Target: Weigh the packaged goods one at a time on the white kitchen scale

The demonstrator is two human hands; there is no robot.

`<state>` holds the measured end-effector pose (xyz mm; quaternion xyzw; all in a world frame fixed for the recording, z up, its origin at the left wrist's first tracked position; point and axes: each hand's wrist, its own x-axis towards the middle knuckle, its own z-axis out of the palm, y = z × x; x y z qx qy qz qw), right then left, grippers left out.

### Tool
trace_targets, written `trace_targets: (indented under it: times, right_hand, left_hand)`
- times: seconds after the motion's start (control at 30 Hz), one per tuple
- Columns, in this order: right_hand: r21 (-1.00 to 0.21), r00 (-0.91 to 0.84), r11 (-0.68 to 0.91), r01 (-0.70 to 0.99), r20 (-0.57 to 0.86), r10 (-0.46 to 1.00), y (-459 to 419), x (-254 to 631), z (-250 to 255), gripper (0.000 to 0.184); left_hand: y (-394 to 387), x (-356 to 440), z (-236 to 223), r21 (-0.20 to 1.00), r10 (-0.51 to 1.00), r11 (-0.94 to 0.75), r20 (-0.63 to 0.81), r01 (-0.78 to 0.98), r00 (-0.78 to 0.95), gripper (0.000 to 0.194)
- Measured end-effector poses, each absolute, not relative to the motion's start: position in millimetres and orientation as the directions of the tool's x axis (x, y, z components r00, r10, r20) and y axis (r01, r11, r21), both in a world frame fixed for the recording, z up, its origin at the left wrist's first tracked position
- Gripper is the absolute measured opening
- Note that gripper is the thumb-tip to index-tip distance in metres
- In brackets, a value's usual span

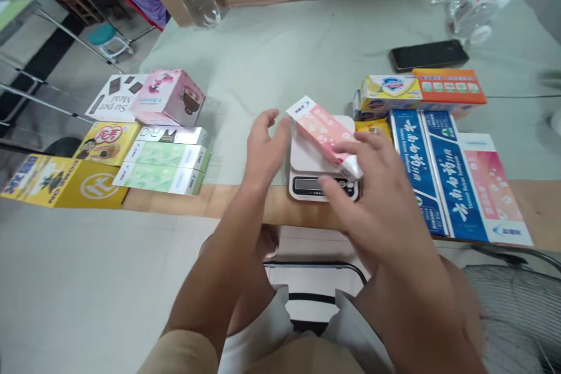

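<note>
The one camera sits on the person's head. It looks forward and down, from above the near edge of the tabletop (263,41). The tabletop is close. The person's own legs and the floor (109,280) show at the bottom. No second view shares this.

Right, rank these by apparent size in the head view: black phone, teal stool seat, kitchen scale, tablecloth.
Largest to smallest:
1. Tablecloth
2. Kitchen scale, partly covered
3. Black phone
4. Teal stool seat
</note>
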<state>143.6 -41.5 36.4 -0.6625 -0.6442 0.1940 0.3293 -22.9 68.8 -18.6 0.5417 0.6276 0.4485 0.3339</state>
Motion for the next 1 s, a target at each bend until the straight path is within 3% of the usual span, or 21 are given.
trace_targets:
  times: [0.13,0.37,0.53,0.7,0.83,1.0]
  right_hand:
    - [-0.635,0.175,-0.053,0.771,0.131,0.976,-21,146,22,0.048]
    - [-0.515,0.108,-0.063,0.855,0.058,0.992,-14,144,12,0.046]
    - [-0.481,0.033,-0.005,0.877,0.049,0.998,-18,135,13,0.053]
    - [-0.397,0.033,-0.058,0.916,-0.070,0.997,-16,121,20,0.055]
    - [-0.406,0.060,-0.071,0.911,-0.040,0.997,-15,118,14,0.053]
    - [-0.400,0.215,-0.232,0.887,-0.087,0.973,-7,100,24,0.057]
  left_hand:
    - [30,-33,-17,0.904,0.991,0.038,0.019,0.426,-0.129,0.032]
    - [-8,-58,-19,0.904,0.999,-0.004,0.024,0.427,-0.043,0.029]
    - [1,-61,-31,0.911,0.989,-0.133,0.147,0.389,-0.006,0.024]
    - [11,-61,-36,0.913,0.973,-0.227,0.223,0.340,0.049,0.026]
    - [12,-70,-31,0.930,0.975,-0.216,0.223,0.296,0.010,0.022]
    - [21,-94,-26,0.965,0.972,-0.176,0.202,0.195,-0.122,0.020]
